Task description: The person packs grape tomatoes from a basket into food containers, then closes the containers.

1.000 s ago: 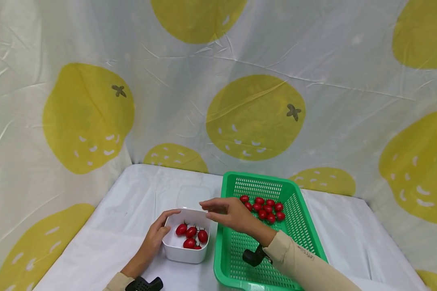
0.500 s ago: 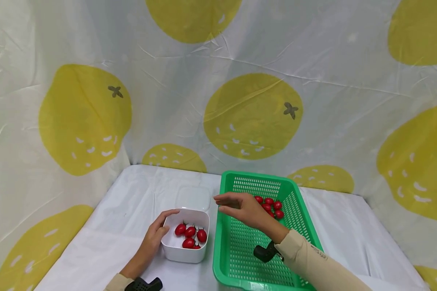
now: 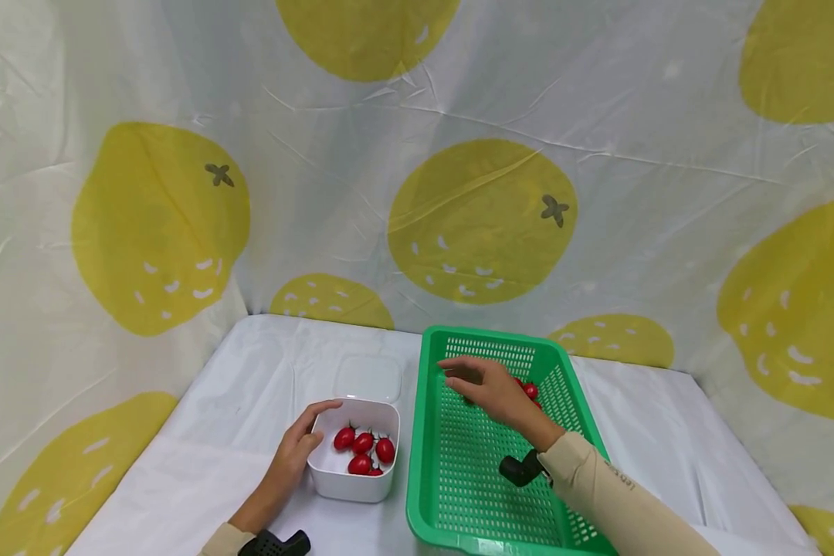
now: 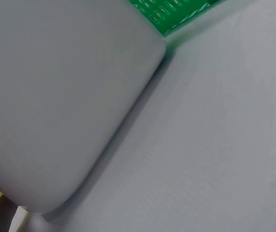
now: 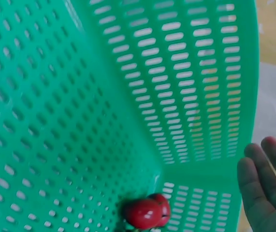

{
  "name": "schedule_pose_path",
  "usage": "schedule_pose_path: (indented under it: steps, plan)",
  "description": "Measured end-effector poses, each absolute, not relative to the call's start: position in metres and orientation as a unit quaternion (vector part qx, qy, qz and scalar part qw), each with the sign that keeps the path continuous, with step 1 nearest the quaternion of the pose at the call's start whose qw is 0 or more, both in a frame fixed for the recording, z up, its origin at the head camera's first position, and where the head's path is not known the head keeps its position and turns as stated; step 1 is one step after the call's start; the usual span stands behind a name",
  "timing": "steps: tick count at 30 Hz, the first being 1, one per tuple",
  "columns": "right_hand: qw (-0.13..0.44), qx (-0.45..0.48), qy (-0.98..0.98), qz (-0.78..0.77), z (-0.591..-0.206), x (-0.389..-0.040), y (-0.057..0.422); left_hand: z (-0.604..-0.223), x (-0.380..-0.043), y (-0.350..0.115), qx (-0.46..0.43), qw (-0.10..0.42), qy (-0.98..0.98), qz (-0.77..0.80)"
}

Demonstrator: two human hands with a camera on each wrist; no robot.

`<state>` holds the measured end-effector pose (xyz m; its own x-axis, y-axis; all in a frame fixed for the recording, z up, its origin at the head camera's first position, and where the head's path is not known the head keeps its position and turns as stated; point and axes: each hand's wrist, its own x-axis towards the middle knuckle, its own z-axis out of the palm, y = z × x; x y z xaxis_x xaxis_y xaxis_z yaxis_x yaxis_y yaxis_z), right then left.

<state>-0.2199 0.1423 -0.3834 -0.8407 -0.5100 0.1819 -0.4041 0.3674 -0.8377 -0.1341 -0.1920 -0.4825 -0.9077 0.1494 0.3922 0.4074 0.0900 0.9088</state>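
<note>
In the head view my left hand (image 3: 297,440) grips the left side of a white square container (image 3: 350,488), thumb and fingers at its rim. Several red cherry tomatoes (image 3: 363,442), some with green stems, lie inside it. The container's smooth outer wall (image 4: 70,101) fills much of the left wrist view. My right hand (image 3: 486,388) hovers over the green basket (image 3: 422,510), fingers loosely bent and holding nothing. Below and behind it, more cherry tomatoes (image 3: 531,391) lie at the basket's far end, mostly hidden by the hand. Two of them (image 5: 145,213) show in the right wrist view.
A translucent lid (image 3: 368,378) lies flat behind the container. The slotted basket stands close to the container's right, its raised walls between them. White cloth (image 3: 250,386) covers the table, and a lemon-print curtain (image 3: 320,193) hangs behind and at the sides.
My right hand has moved right, from over the container's right edge to above the tomatoes in the basket. The left hand and the container have stayed in place.
</note>
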Motion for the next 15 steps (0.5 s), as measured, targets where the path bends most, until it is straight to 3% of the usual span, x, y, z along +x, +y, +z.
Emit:
schedule_pose_path:
  steps: [15]
  plan:
    - [0.011, -0.228, 0.873, -0.431, -0.398, -0.233, 0.157, -0.480, -0.132, -0.191, -0.212, 0.103, -0.726, -0.646]
